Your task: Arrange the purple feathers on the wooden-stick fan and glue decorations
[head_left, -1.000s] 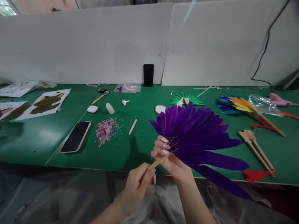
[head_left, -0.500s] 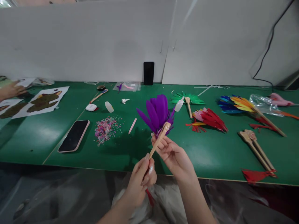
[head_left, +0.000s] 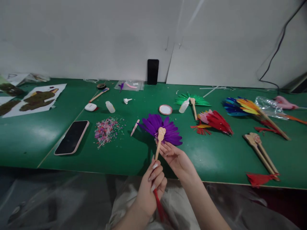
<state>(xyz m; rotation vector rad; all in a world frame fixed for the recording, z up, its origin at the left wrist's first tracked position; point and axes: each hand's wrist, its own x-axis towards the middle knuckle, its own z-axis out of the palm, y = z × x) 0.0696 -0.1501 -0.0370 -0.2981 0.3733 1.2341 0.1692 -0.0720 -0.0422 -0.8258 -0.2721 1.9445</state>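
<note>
A purple feather fan with a wooden handle is raised in front of me, its feathers spread on both sides of the carved handle head. My left hand is closed round the lower handle, and a red tassel hangs below it. At the feather base, the fingers of my right hand reach behind the handle head and hold the fan there; some fingertips are hidden. Beyond the fan lies a round white disc with a red rim. A pink stick lies left of the feathers.
Left are small colourful bits, a phone, a small bottle and paper pictures. Right are a white bottle, green fan, red feathers, multicoloured fan and wooden handles. Another phone leans against the wall.
The purple fan has come lower and turned more upright, its feathers fanned wider. The white disc behind it now shows. The other person's hand at far left has left the view.
</note>
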